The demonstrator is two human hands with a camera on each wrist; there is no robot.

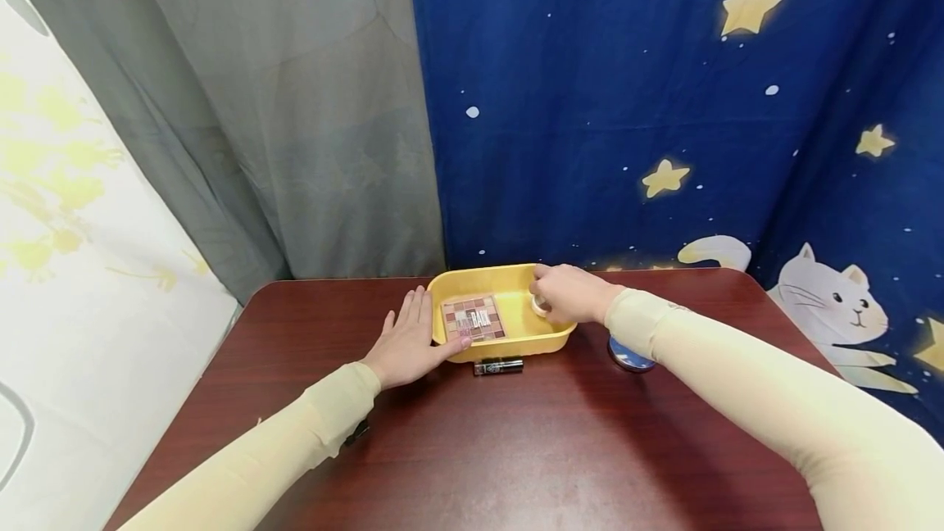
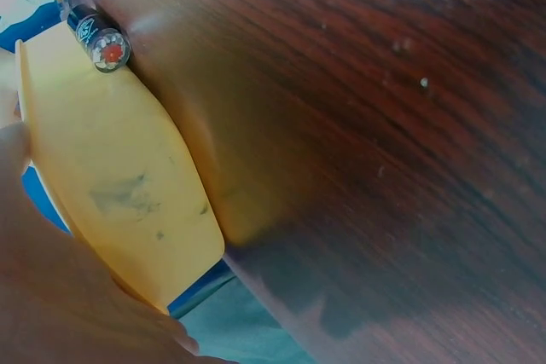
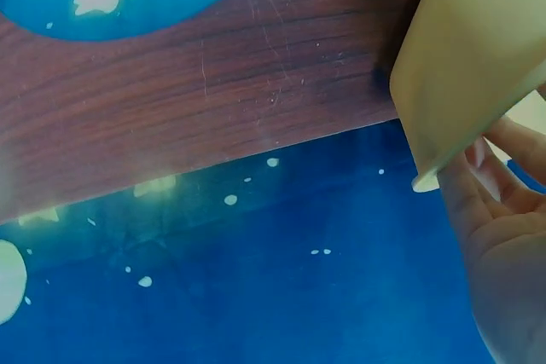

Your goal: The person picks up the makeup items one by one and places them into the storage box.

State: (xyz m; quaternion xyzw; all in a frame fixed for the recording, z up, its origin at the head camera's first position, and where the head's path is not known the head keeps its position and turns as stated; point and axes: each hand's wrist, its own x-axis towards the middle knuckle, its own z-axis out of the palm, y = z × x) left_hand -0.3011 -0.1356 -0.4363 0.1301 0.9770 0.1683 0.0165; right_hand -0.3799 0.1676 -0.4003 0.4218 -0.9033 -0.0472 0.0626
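Steady yellow tray (image 1: 540, 347) at left edge with outstretched left hand (image 1: 409, 347); guide white round item (image 1: 539, 309), pinched in right hand (image 1: 574, 293), clear of right edge.

A reddish-brown, wood-grained bench (image 1: 472, 449) with rounded far corners spreads at six o'clock, catching a soft sheen. Gray curtain (image 1: 295, 105) hangs at ten; starry blue curtain (image 1: 590, 88), bearing a white cat (image 1: 826, 301) near three, at two; yellow-patterned white cloth (image 1: 81, 310) at nine.
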